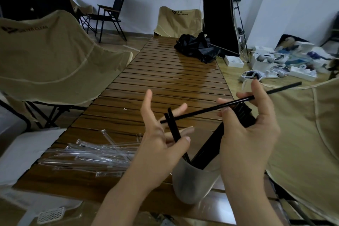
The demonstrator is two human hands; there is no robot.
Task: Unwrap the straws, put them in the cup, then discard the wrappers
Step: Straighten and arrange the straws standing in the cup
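Nearest the camera, a grey cup [194, 185] stands at the near end of a slatted wooden table [165, 82], tilted slightly in this wide view, with a bunch of black straws [207, 150] leaning out of it toward the right, so a good part of the unwrapping looks done. Just above the cup's left side the left hand [161, 145] hovers with its fingers spread and only loosely bent; two more black straws [173, 128] rise from the cup between its thumb and fingers, and I cannot tell whether the thumb actually touches them or merely passes in front. It grips nothing firmly, and seems placed to guide or receive the next straw. The right hand [245, 126], over the cup's right side, pinches a single black straw [236, 103] between thumb and fingers, the rest of the fingers curled around it; the straw lies nearly level, its left tip reaching toward the left hand and its right end sticking out well past the knuckles. Held that way, it probably needs tipping downward before it can drop in among the others. To the left of the cup, on the table, lies a loose heap of clear wrappers [95, 154], gathered in one spot, likely so they can be thrown away together; that step is not yet done. Farther along the table sits a crumpled black bag [198, 47], and beyond it tan folding chairs [176, 22] stand against the wall.
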